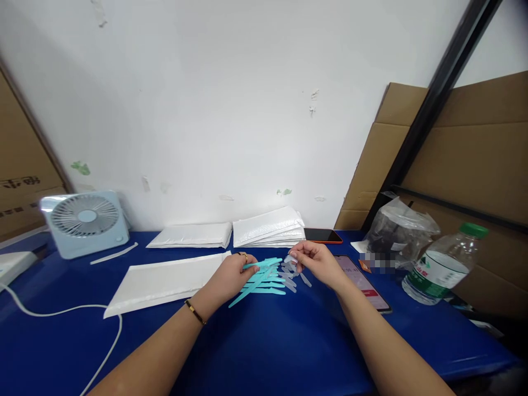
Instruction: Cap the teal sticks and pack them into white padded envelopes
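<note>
My left hand (235, 275) is closed in a pinch on the end of a slim teal eyebrow razor (270, 262). Beneath it, several more teal razors (272, 291) lie in a loose pile on the blue table, some crossing others. My right hand (315, 261) pinches a small translucent blade cap (292, 257) close to the tip of the held razor. Whether cap and razor touch, I cannot tell. Several loose clear caps (305, 279) are scattered just below the right fingers. A flat white padded envelope (165, 280) lies beside the left hand.
Stacks of white padded envelopes (190, 235) rest against the wall. At the left stand a light-blue fan (86, 220) and a white cable (61, 312). To the right are a phone (377, 300), a dark phone (323, 236), a plastic bag (396, 228) and a green-capped bottle (441, 269).
</note>
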Tool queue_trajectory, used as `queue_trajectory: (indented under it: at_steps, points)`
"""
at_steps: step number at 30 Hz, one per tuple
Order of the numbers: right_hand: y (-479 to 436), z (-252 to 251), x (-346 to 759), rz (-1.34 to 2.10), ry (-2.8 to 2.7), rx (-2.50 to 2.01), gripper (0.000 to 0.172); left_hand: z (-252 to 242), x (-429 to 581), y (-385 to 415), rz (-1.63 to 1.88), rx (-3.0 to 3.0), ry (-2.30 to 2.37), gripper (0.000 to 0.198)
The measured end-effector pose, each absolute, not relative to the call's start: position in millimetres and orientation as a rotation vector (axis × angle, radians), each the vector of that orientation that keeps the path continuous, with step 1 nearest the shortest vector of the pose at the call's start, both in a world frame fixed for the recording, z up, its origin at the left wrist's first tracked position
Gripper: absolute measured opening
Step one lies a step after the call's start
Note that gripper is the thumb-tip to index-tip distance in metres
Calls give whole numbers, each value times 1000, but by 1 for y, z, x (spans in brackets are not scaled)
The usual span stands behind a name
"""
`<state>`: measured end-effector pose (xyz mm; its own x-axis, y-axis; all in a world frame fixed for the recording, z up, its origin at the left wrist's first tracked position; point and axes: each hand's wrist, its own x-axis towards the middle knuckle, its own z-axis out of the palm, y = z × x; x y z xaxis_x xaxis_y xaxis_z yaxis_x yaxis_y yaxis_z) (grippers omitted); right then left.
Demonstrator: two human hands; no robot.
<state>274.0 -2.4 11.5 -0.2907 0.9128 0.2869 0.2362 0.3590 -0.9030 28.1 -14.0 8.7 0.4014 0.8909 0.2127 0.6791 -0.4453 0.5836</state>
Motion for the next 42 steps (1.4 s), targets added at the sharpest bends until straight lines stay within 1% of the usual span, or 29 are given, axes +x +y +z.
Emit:
queue_trajectory:
  at_steps: [7, 14, 18, 22, 24, 25, 27, 28, 30, 33, 35, 38, 42]
  points:
    - [-5, 8, 272, 900, -1870, -1024, 30, 7, 30, -13, 682, 2280, 1339, 28]
    - [-4, 8, 272, 836, -1879, -1047, 31, 9, 29, -13, 661, 2257, 1351, 29]
    - [-6, 5, 263, 914, -1866, -1005, 31, 9, 33, -17, 663, 2248, 1310, 29]
    - [-11, 5, 260, 1115, -1963, -1004, 32, 9, 39, -25, 594, 2267, 1274, 31]
    - [-11, 8, 268, 1141, -2028, -1039, 32, 8, 41, -27, 648, 2293, 1285, 32]
    - [-9, 10, 274, 1106, -2038, -1065, 31, 7, 41, -27, 721, 2307, 1321, 35]
    - [-1, 13, 288, 951, -1977, -1128, 29, 2, 41, -27, 857, 2326, 1431, 50]
    - [4, 13, 294, 862, -1922, -1157, 28, -1, 40, -26, 856, 2347, 1471, 57]
    - [14, 10, 303, 719, -1834, -1198, 27, -8, 40, -26, 698, 2426, 1466, 65]
    - [25, -1, 300, 562, -1851, -1262, 23, -15, 43, -31, 393, 2551, 1359, 69]
    - [30, -8, 290, 438, -1924, -1285, 19, -16, 46, -37, 287, 2585, 1326, 69]
    - [32, -16, 270, 275, -2072, -1232, 13, -12, 53, -50, 221, 2608, 1286, 68]
    - [32, -21, 251, 118, -2301, -1164, 9, -7, 59, -65, 175, 2637, 1229, 71]
